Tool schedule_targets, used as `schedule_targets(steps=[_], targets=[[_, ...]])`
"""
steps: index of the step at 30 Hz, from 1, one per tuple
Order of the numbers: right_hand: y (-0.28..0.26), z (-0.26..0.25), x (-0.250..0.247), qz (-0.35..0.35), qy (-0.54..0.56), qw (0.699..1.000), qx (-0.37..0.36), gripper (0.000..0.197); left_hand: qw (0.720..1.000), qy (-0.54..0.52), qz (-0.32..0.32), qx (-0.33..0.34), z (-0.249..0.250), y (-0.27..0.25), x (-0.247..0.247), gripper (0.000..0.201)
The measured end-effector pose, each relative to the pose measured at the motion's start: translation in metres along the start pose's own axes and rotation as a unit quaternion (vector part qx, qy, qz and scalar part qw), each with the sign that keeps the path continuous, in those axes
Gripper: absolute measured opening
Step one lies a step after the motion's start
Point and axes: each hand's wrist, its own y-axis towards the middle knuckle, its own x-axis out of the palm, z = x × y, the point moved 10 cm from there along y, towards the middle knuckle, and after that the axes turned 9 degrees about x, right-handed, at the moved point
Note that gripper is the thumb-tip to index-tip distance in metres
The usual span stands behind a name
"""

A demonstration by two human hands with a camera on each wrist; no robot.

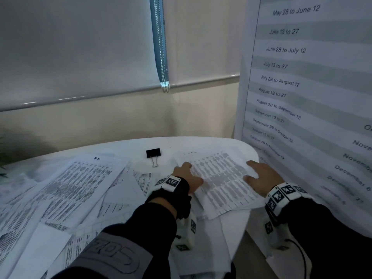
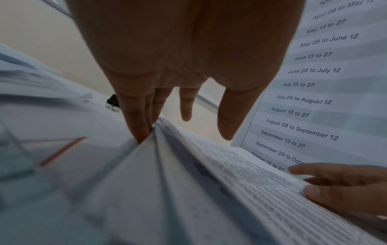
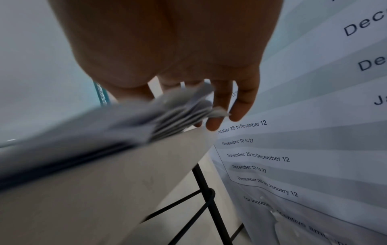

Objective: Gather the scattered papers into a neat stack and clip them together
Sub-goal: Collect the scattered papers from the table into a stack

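A stack of printed papers (image 1: 223, 182) lies at the right end of the white table (image 1: 201, 144), jutting past its edge. My left hand (image 1: 189, 176) presses straight fingers (image 2: 138, 126) against the stack's left edge, thumb above the top sheet. My right hand (image 1: 261, 176) holds the right edge, with the thumb on top and its fingers (image 3: 240, 102) down beside the fanned sheet edges (image 3: 184, 112). A black binder clip (image 1: 153, 153) sits on the table behind the left hand, untouched. More loose papers (image 1: 76, 184) lie scattered across the left half.
A large poster of date ranges (image 1: 312, 77) stands close on the right, almost touching the table. A window blind with a bead chain (image 1: 161, 47) hangs behind. Black table legs (image 3: 205, 190) show below the edge. Plant leaves (image 1: 2, 158) poke in at far left.
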Motion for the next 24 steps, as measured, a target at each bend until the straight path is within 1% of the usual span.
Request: schedule_targets(steps=[3, 6, 8, 9, 10, 11, 12, 13, 14, 15, 16, 17, 18, 19, 20, 22, 24], targets=[[-0.004, -0.003, -0.001, 0.000, -0.010, 1.000, -0.016, 0.051, 0.999, -0.036, 0.018, 0.027, 0.007, -0.001, 0.000, 0.066], [-0.006, 0.004, -0.004, -0.002, -0.010, 1.000, -0.017, 0.058, 0.998, -0.049, 0.014, 0.032, 0.011, -0.013, -0.002, 0.070], [0.003, 0.011, -0.009, 0.041, -0.041, 0.998, -0.001, 0.070, 0.998, -0.047, 0.020, 0.046, 0.010, -0.027, -0.014, 0.069], [-0.002, 0.005, -0.015, 0.071, -0.053, 0.996, 0.012, 0.073, 0.997, -0.043, 0.030, 0.057, 0.008, -0.034, -0.024, 0.065], [0.012, 0.007, -0.014, 0.092, -0.045, 0.995, 0.020, 0.073, 0.996, -0.036, 0.042, 0.068, 0.003, -0.042, -0.036, 0.059], [0.052, 0.023, -0.002, 0.108, -0.081, 0.991, 0.023, 0.069, 0.995, -0.029, 0.058, 0.077, -0.004, -0.050, -0.050, 0.051], [0.106, 0.035, 0.017, 0.111, -0.099, 0.989, -0.016, 0.066, 0.994, -0.021, 0.078, 0.080, -0.014, -0.060, -0.066, 0.043], [0.152, 0.038, 0.034, 0.100, -0.115, 0.986, -0.064, 0.065, 0.992, -0.009, 0.096, 0.077, -0.027, -0.071, -0.082, 0.035], [0.173, 0.020, 0.043, 0.108, -0.107, 0.978, -0.140, 0.065, 0.991, 0.009, 0.108, 0.074, -0.042, -0.084, -0.097, 0.029], [0.171, -0.012, 0.049, 0.083, -0.102, 0.972, -0.193, 0.059, 0.991, 0.029, 0.115, 0.066, -0.060, -0.099, -0.111, 0.026], [0.153, -0.048, 0.056, 0.063, -0.091, 0.970, -0.218, 0.051, 0.991, 0.045, 0.118, 0.053, -0.082, -0.116, -0.124, 0.025], [0.098, -0.094, 0.060, 0.021, -0.073, 0.973, -0.218, 0.042, 0.990, 0.059, 0.124, 0.036, -0.107, -0.134, -0.137, 0.025], [0.013, -0.145, 0.057, -0.002, -0.073, 0.974, -0.215, 0.036, 0.988, 0.074, 0.132, 0.014, -0.134, -0.154, -0.151, 0.025], [-0.093, -0.202, 0.052, -0.024, -0.095, 0.966, -0.240, 0.032, 0.986, 0.091, 0.142, -0.012, -0.163, -0.176, -0.164, 0.025], [-0.141, -0.234, 0.059, -0.034, -0.095, 0.959, -0.265, 0.030, 0.981, 0.108, 0.152, -0.043, -0.194, -0.200, -0.178, 0.024], [-0.205, -0.284, 0.081, -0.063, -0.102, 0.941, -0.317, 0.031, 0.970, 0.129, 0.169, -0.119, -0.259, -0.250, -0.202, 0.024], [-0.244, -0.322, 0.112, -0.097, -0.114, 0.920, -0.363, 0.032, 0.954, 0.139, 0.175, -0.198, -0.323, -0.302, -0.223, 0.024]])
